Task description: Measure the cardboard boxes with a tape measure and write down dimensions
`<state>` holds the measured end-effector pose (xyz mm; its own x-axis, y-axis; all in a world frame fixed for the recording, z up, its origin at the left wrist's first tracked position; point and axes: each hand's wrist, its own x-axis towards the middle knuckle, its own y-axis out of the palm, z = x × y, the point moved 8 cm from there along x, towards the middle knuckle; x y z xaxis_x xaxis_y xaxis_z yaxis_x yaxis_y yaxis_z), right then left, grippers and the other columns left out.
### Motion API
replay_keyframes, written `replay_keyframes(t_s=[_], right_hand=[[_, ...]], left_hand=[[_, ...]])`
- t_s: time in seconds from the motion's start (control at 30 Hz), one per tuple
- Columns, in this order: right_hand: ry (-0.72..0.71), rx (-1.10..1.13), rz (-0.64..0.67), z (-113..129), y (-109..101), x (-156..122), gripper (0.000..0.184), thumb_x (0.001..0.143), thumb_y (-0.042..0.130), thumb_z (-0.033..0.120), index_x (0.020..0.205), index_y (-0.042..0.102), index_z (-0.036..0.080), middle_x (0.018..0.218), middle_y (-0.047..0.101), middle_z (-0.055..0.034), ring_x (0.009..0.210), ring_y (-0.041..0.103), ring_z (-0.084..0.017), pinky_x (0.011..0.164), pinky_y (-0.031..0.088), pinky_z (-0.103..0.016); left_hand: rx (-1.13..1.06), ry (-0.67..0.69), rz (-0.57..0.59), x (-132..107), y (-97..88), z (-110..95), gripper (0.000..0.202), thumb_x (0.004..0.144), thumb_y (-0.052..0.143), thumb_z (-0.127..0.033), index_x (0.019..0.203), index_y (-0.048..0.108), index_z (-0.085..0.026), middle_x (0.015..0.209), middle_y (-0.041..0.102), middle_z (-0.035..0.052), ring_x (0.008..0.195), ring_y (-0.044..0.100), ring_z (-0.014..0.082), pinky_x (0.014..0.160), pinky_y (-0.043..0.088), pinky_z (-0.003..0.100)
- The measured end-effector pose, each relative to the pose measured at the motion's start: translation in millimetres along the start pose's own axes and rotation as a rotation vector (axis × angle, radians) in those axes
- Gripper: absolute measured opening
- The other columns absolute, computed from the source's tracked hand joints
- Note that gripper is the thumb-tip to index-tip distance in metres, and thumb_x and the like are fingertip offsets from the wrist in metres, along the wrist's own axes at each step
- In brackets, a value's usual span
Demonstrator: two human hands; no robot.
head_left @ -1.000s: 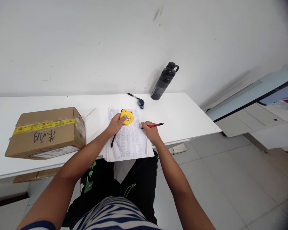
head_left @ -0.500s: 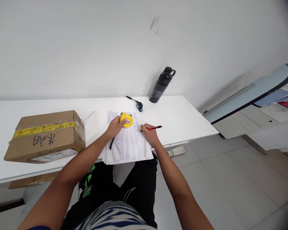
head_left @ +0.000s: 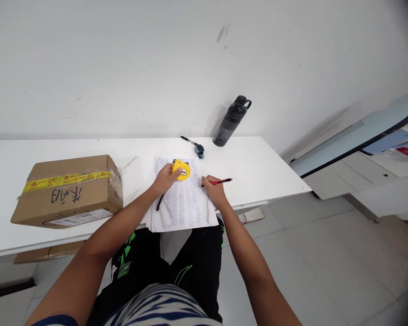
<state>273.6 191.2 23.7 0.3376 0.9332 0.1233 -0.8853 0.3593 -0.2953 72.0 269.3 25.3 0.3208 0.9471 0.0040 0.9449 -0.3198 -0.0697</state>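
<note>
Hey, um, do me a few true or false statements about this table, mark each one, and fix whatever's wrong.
1. The left grip holds a yellow tape measure. True.
2. The right grip holds a black and blue pen. False: it holds a red and black pen.
3. The box has yellow tape on it. True.
4. The bottle lies on the papers. False: the bottle stands on the table.

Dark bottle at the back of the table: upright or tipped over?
Upright: the dark bottle stands base-down on the table, cap on top.
</note>
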Motion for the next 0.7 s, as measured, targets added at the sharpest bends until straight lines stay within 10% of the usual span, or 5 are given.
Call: replay_keyframes(t_s=[0.7], right_hand=[[0.016, 0.018, -0.057, -2.6, -7.8, 3.4, 0.034, 0.081, 0.056, 0.045, 0.056, 0.054, 0.021, 0.056, 0.043, 0.0036, 0.064, 0.041, -0.015, 0.062, 0.034, -0.028]], left_hand=[[0.007, 0.075, 0.036, -0.7, 2.6, -8.2, 0.028, 0.080, 0.063, -0.044, 0.091, 0.053, -0.020, 0.085, 0.059, -0.0002, 0.075, 0.057, 0.0142, 0.066, 0.044, 0.025]])
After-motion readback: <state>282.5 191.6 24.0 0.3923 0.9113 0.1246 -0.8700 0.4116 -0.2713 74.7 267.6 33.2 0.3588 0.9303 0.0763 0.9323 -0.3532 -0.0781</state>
